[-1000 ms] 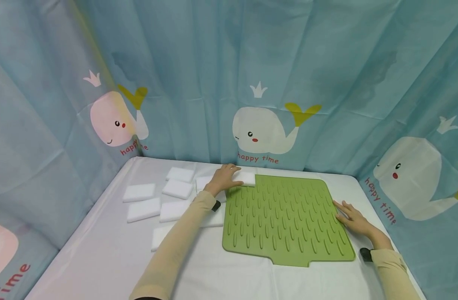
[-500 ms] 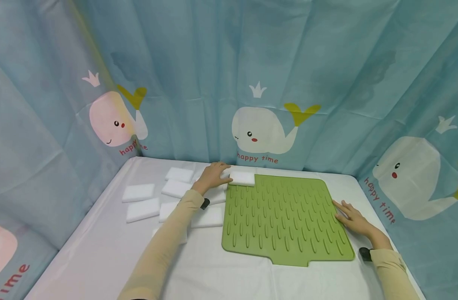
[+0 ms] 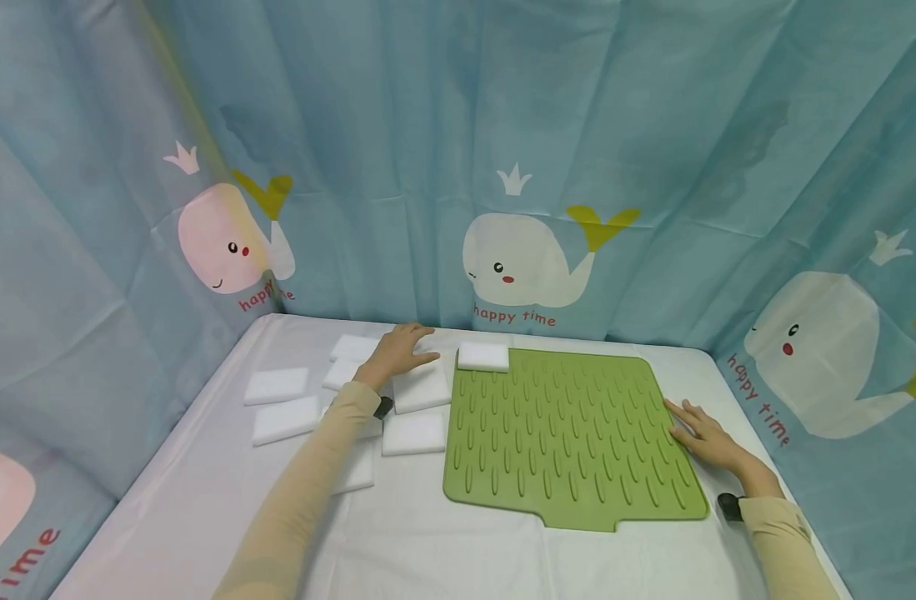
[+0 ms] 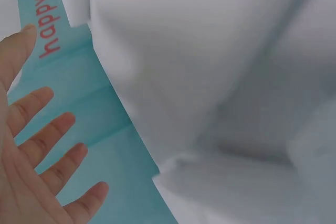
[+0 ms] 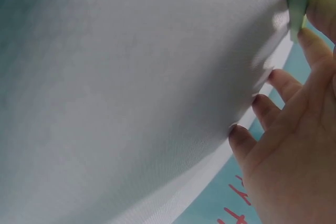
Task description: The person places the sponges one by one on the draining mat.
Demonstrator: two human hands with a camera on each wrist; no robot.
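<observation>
My left hand (image 3: 399, 354) has its fingers spread and holds nothing, over the group of white sponges left of the mat. Nearest to it, partly beneath, lies one white rectangular sponge (image 3: 422, 388). Another white sponge (image 3: 483, 357) lies on the far left corner of a green ridged mat (image 3: 570, 433). At the mat's right edge, my right hand (image 3: 707, 437) rests with extended fingers; thumb and forefinger touch the mat edge (image 5: 297, 3) in the right wrist view. The left wrist view shows the left palm (image 4: 31, 166) bare, fingers apart.
Several more sponges lie to the left, among them one at the far left (image 3: 276, 386) and one near the forearm (image 3: 414, 434). The left sleeve (image 3: 296, 500) crosses over part of the group. A blue whale-print curtain (image 3: 397, 167) encloses the white table (image 3: 442, 550).
My left hand has drawn back leftward from the sponge on the mat's corner, which stays in place. My right hand has kept still at the mat's edge.
</observation>
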